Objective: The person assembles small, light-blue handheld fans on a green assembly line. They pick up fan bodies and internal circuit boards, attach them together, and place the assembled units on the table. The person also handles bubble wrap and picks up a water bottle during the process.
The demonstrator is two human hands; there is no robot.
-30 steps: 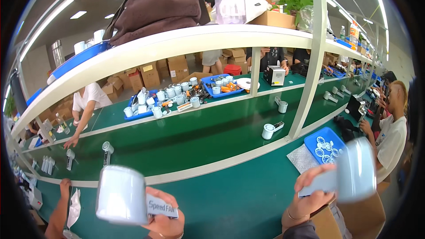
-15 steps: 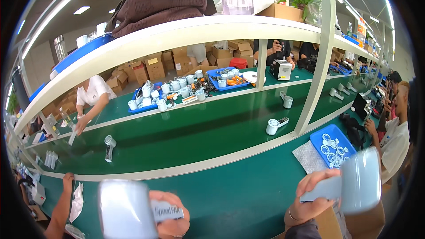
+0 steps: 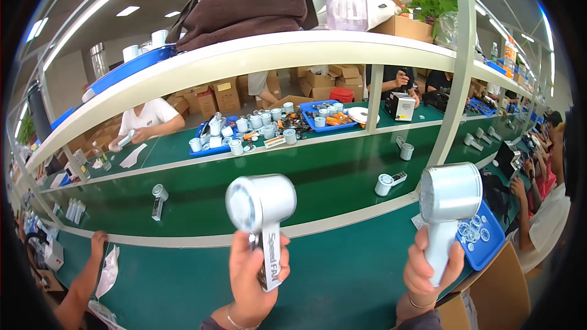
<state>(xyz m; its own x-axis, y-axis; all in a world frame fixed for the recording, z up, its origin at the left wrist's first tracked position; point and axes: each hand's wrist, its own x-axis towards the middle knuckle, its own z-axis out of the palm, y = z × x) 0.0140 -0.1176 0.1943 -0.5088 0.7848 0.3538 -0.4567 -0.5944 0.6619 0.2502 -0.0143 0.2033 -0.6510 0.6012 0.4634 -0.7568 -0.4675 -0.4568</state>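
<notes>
Left hand (image 3: 247, 281) and right hand (image 3: 419, 275), forearms angled up from below, fingers wrapped around the handles, hold a left fan (image 3: 263, 198) and a right fan (image 3: 452, 192) head-up, well apart, over a green table (image 3: 348, 256).

Dark grey lettering (image 3: 273, 258) runs down the pale handle of the handheld fan (image 3: 272, 198) in the left hand (image 3: 252, 275) — it stands on the face between the thumb and the fingertips (image 3: 284, 258). Well beyond those fingertips, an orange-and-white sign strip (image 3: 275, 142) carries marks too small to read. Farther off and to the right of the same fingers, a white carton (image 3: 404, 106) bears a small yellow label (image 3: 400, 117) — its print likewise too tiny to make out.
</notes>
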